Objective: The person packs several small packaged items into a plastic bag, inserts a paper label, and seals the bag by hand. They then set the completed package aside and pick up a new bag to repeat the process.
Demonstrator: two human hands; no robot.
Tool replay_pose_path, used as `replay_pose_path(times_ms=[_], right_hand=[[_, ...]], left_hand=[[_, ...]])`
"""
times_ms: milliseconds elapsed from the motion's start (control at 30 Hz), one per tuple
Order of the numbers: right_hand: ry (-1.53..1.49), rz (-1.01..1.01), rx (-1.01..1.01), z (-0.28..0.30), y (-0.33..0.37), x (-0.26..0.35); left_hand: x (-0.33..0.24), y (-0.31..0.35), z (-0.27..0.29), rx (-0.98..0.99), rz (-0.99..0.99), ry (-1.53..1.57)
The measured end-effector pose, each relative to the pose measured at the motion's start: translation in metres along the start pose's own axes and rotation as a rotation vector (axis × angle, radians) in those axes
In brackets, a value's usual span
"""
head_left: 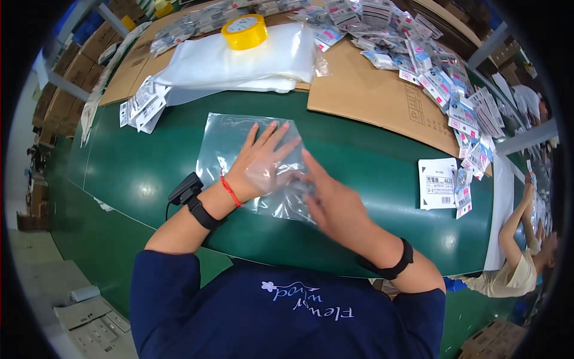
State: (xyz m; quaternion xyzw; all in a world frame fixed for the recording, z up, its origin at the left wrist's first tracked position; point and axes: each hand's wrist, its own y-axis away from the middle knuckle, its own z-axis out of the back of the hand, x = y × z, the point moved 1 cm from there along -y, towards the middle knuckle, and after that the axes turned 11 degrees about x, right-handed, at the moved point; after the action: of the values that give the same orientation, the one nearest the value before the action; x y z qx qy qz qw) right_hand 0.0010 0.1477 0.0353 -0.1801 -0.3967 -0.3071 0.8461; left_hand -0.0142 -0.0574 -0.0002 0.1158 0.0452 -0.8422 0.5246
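A clear plastic bag [224, 137] lies on the green table in front of me. My left hand [263, 155] is spread flat at the middle of the bag, fingers pointing away from me. Part of the film folds over the back of that hand; whether the fingers are on top of or inside the bag I cannot tell. At the bag's right edge, my right hand [338, 200] grips the crumpled film, its fingertips partly hidden by it. A printed white label sheet [437, 184] lies to the right, with small packaged items [463, 194] beside it.
Behind the bag is a stack of clear plastic bags [233, 66] topped by a yellow tape roll [244, 33]. Cardboard [365, 96] bears a heap of small packages [412, 51]. White labels [144, 106] lie at the left. Another person [517, 269] works at the far right.
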Motion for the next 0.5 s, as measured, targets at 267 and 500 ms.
replay_pose_path(times_ms=[267, 500], right_hand=[[-0.386, -0.338, -0.257, 0.055, 0.036, -0.064], [0.449, -0.554, -0.311, 0.065, 0.052, -0.053]], left_hand=[[0.039, -0.002, -0.001, -0.059, -0.089, -0.02], [0.045, -0.021, 0.01, -0.22, -0.134, 0.029]])
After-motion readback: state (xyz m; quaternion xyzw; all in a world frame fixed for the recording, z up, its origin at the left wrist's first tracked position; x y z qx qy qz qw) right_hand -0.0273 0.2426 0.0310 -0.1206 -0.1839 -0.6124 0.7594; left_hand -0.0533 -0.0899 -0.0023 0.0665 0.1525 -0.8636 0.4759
